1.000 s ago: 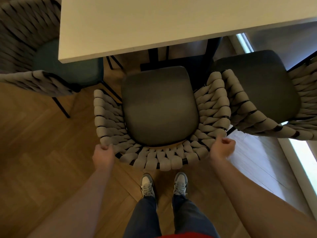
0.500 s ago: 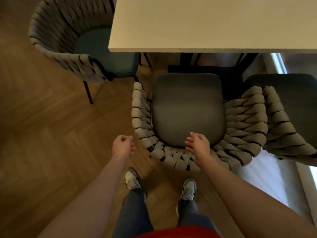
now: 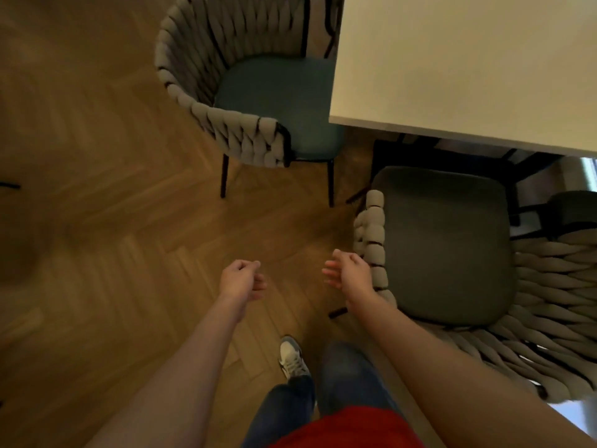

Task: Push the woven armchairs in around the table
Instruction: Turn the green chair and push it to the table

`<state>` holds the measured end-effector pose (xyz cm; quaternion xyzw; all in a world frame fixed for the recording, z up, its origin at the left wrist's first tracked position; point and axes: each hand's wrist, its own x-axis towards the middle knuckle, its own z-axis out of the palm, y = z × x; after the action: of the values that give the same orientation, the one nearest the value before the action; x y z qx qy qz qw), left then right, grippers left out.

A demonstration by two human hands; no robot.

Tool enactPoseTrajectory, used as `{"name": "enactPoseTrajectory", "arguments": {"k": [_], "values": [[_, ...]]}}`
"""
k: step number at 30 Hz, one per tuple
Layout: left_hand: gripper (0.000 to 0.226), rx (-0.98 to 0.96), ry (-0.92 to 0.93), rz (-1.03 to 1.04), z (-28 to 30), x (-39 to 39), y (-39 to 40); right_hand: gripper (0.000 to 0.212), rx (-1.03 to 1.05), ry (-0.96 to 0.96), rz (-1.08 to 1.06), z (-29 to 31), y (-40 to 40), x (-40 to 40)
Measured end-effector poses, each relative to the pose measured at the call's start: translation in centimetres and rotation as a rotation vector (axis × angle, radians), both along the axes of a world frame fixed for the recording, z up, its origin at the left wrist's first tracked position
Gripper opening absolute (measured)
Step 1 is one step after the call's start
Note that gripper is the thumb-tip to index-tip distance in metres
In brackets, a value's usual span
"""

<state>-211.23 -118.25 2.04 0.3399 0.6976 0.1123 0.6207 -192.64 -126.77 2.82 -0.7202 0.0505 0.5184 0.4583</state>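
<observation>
A woven armchair with a dark grey seat [image 3: 445,247] stands at the right, its front near the white table [image 3: 468,66]. A second woven armchair with a teal seat [image 3: 277,101] stands at the table's left end, its seat partly under the tabletop. My left hand [image 3: 242,279] hangs over the floor with loosely curled fingers and holds nothing. My right hand [image 3: 347,270] is beside the grey-seated chair's woven left arm, fingers relaxed, holding nothing.
Herringbone wood floor [image 3: 113,221] spreads out to the left and between the two chairs. My legs and one shoe [image 3: 292,357] are below the hands. Part of a third chair [image 3: 571,211] shows at the right edge.
Both hands have let go of the grey-seated chair's back and come away to its left. The view has swung left, bringing the teal-seated chair toward the middle.
</observation>
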Motion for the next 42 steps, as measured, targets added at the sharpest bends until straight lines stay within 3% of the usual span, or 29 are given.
{"name": "enactPoseTrajectory", "arguments": {"k": [24, 32, 42], "values": [[0.015, 0.043, 0.063, 0.01, 2.7, -9.5, 43.7, 0.023, 0.015, 0.148, 0.075, 0.5, 45.4, -10.3], [0.013, 0.029, 0.046, -0.226, 1.4, -13.9, 58.6, 0.023, -0.04, 0.187, -0.201, -0.7, 58.3, -17.1], [0.014, 0.043, 0.038, -0.537, 1.5, -16.5, 74.1, 0.022, 0.05, 0.242, -0.477, 0.1, 68.8, -21.2]]}}
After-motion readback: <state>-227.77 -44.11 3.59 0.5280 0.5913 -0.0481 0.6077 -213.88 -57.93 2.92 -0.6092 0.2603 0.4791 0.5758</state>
